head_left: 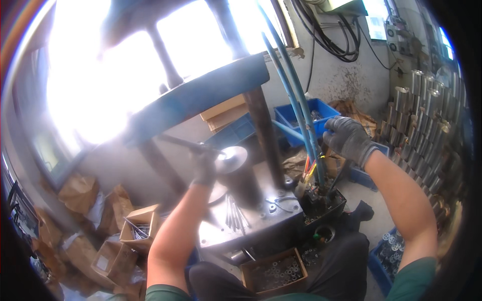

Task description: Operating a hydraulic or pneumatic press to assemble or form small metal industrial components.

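Observation:
My left hand (203, 168), in a grey glove, is at the rim of a shiny round metal disc (234, 159) on top of an upright dark cylinder (241, 185). A dark rod (181, 142) runs up to this hand. Glare and blur hide its fingers, so its grip is unclear. My right hand (347, 140), gloved too, is raised beside two blue upright bars (296, 95). Its fingers are curled closed, and what they hold, if anything, is hidden. Several thin metal rods (235, 215) and a pair of pliers (282, 199) lie on the metal press table (216, 233).
A blue press beam (201, 95) spans above, on a dark column (264, 135). Blue bins (321, 108) stand behind. Stacked metal tubes (422, 130) line the right. Cardboard boxes (115, 261) crowd the left. A tray of small rings (273, 273) is near my legs.

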`<state>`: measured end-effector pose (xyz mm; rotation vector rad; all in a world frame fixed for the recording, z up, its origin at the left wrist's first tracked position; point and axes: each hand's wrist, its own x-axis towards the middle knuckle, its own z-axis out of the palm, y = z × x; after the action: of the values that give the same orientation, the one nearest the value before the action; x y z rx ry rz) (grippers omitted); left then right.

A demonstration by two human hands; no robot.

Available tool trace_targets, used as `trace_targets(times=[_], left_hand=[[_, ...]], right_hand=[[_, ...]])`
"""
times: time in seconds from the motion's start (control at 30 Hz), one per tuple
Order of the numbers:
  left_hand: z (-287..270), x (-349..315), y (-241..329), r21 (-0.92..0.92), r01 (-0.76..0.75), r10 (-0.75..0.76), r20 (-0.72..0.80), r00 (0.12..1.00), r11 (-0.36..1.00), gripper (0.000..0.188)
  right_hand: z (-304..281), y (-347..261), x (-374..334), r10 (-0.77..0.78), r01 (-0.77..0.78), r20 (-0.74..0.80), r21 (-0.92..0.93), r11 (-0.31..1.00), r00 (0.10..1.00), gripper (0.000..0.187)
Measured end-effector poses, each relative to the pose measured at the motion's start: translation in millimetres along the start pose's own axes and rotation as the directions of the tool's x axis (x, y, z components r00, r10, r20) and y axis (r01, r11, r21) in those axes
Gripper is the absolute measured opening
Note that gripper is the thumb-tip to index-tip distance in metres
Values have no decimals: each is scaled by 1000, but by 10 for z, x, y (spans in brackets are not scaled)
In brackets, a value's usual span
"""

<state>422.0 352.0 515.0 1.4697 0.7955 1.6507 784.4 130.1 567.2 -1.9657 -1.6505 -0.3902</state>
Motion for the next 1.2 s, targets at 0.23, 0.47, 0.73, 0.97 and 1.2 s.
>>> trace_targets(times=[0.23, 0.47, 0.73, 0.97, 1.2], left_hand=[[17, 65, -18, 36, -49, 48, 15, 999, 998, 32], [133, 35, 32, 64, -95, 97, -31, 995, 993, 34], [60, 253, -289, 118, -163, 166, -17, 986, 980, 41], [84, 321, -288, 348, -283, 268, 90, 959, 894, 33], [168, 319, 51, 358, -143, 64, 224, 972, 923, 23]], right_hand=[[35, 30, 33, -13, 13, 27, -11, 1000, 1000, 26], [9, 23, 21, -1, 0, 43, 16, 1000, 999, 27], [-25, -23, -11, 1, -4, 27, 129, 992, 1000, 26], [-16, -11, -14, 13, -18, 37, 116, 993, 999, 27], [-40, -20, -60, -27, 25, 36, 63, 998, 999, 34]])
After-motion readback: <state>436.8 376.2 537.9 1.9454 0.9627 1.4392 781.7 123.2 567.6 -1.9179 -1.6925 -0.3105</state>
